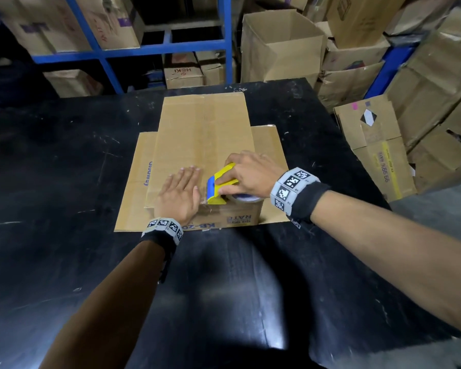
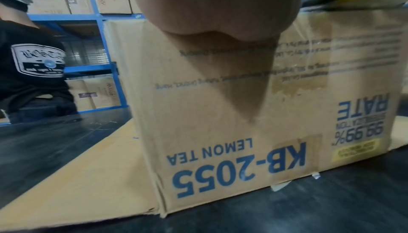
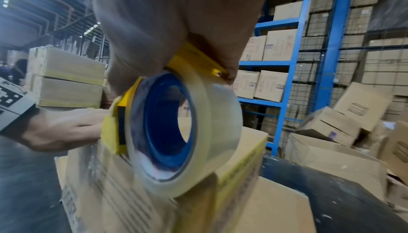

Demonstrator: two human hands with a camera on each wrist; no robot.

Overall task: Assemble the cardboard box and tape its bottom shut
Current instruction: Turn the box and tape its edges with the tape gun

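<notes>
Right hand [image 1: 246, 174]: fingers curled round the yellow tape dispenser [image 1: 220, 183], which carries a roll of clear packing tape [image 3: 187, 132]; the dispenser sits on the near end of the box top, just right of the left hand.

Left hand [image 1: 180, 194]: flat, fingers straight and together, pressing the upturned bottom of the cardboard box [image 1: 202, 145] at its near edge, beside the dispenser's blue front.

Cardboard box: stands bottom-up near the middle of the black table [image 1: 51, 155], its lower flaps splayed flat on the table to left and right; near side printed "KB-2055 LEMON TEA", upside down.

Step in hand, as judged: start of the taping run along the bottom seam.

Next move, as judged: calls for a steady draw of the dispenser toward the far edge, flaps held closed, tape kept centred on the seam.
</notes>
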